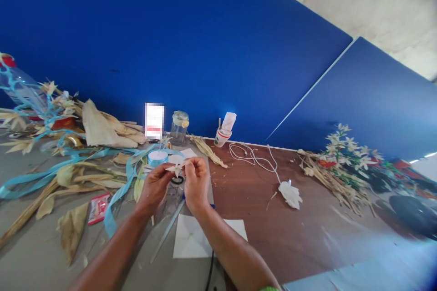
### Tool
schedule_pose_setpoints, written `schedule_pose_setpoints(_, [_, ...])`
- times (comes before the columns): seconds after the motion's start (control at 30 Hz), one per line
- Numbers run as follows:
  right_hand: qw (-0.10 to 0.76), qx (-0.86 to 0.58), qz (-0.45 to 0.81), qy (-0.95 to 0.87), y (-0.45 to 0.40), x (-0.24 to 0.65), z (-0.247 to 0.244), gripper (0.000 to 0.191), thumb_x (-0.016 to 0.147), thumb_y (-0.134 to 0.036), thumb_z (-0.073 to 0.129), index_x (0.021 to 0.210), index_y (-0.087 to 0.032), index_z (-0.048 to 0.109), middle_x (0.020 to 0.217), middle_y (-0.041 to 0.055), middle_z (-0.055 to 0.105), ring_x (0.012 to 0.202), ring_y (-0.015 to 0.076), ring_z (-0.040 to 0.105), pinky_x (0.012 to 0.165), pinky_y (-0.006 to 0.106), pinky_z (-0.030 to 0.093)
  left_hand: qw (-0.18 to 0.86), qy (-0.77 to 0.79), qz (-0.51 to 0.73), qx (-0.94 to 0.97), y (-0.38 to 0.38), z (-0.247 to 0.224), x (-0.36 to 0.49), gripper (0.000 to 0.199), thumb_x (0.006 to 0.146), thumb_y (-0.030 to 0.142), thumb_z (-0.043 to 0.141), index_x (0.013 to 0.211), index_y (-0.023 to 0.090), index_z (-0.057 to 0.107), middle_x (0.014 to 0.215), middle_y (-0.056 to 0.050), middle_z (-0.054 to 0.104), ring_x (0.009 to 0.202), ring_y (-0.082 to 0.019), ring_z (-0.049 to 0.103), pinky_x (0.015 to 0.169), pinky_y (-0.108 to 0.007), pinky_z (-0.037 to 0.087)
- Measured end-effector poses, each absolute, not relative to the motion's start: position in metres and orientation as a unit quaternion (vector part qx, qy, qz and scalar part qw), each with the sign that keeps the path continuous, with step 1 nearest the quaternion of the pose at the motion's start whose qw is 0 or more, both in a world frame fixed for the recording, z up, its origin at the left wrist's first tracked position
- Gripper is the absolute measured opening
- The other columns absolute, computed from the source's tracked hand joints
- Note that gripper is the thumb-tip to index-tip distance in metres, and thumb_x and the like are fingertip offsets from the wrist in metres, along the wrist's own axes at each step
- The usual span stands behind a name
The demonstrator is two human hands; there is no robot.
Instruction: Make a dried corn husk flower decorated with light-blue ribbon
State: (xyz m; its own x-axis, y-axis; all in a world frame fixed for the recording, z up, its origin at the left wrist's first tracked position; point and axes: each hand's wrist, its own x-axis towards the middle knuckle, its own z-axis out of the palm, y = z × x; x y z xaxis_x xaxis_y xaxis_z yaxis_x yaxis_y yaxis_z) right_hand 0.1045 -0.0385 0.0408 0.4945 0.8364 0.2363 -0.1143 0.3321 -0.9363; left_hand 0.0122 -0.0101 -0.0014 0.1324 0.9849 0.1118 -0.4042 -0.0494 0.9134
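Between my two hands is a small pale flower [177, 170] with pointed petals, which look like dried husk. My left hand [154, 187] pinches it from the left side. My right hand [197, 182] has its fingertips closed on the flower's right side. Just behind the hands stands a roll of light blue ribbon [157, 158]. A dark ring-shaped thing [177, 180] shows on the table below the flower. White paper [193, 236] lies under my right forearm, and a long thin pale strip [167, 233] slants beside it.
Dried husks [99, 125] and blue ribbon [37, 182] cover the left side. A glass jar [179, 128] and a paper cup [223, 137] stand by the blue partition [205, 45]. A white cable [254, 158] lies behind. White flowers [351, 150] and dry stalks [334, 186] lie at right.
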Motion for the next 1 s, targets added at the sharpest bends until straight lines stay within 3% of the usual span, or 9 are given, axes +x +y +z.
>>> schedule_pose_setpoints(0.27, [0.738,-0.433,0.372,-0.358,-0.036,0.101,0.038,0.006,0.076,-0.022,0.053,0.072,-0.021,0.049,0.06,-0.0059,0.048,0.053,0.0097,0.043,0.054,0.023,0.039,0.6,0.334,0.568,0.453,-0.01,-0.002,0.014,0.021,0.063,0.032,0.075,0.078,0.018,0.071,0.074,-0.002,0.069,0.078,-0.019,0.062,0.076,-0.03,0.047])
schedule_pose_setpoints(1.0, [0.734,-0.401,0.434,-0.333,-0.042,0.098,0.052,0.008,0.073,-0.021,0.055,0.067,-0.02,0.049,0.057,-0.0052,0.051,0.052,0.0089,0.041,0.053,0.022,0.036,0.607,0.312,0.576,0.451,-0.01,-0.003,0.013,0.017,0.063,0.029,0.076,0.075,0.018,0.07,0.073,-0.001,0.068,0.077,-0.018,0.062,0.075,-0.029,0.047])
